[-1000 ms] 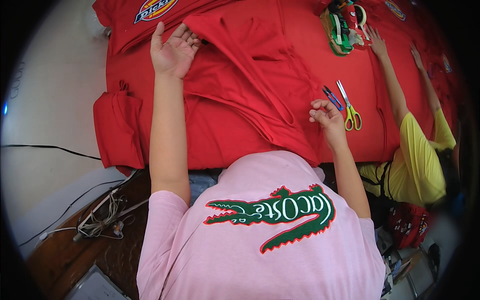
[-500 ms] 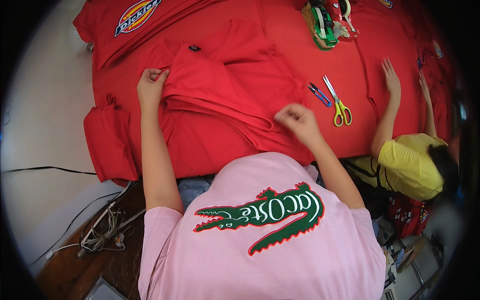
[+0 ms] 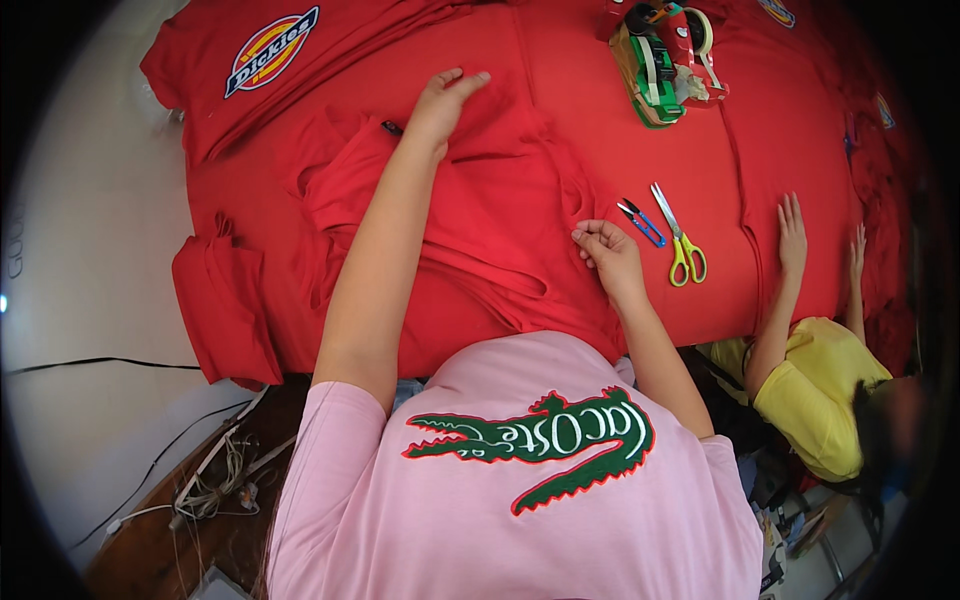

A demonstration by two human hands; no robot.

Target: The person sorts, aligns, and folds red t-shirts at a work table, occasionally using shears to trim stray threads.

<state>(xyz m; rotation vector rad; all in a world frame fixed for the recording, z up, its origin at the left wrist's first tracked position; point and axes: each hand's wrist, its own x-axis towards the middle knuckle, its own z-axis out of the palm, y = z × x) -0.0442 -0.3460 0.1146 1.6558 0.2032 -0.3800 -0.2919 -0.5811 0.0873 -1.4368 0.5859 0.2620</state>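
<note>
A crumpled red shirt (image 3: 400,190) lies in front of me, with a small dark label near its far left part. My left hand (image 3: 440,108) is stretched out over the shirt's far part, thumb and fingers apart, and holds nothing. The left forearm crosses above the shirt and hides some of it. At the shirt's right edge, the fingers of my right hand (image 3: 612,256) are pinched together on the cloth. Just right of that hand lie blue thread snips (image 3: 643,222) and yellow-handled scissors (image 3: 680,235).
Red cloth covers the table (image 3: 590,140). A green tape dispenser (image 3: 645,75) and a red one (image 3: 697,50) stand at the back. Folded red cloth (image 3: 225,300) hangs over the left edge. At right, a co-worker in yellow (image 3: 820,390) rests both hands on red cloth. Tangled cables (image 3: 215,485) lie lower left.
My left hand has let go of the shirt's left side and moved away and to the right. My right hand has closed on the shirt's right edge. The view has shifted slightly.
</note>
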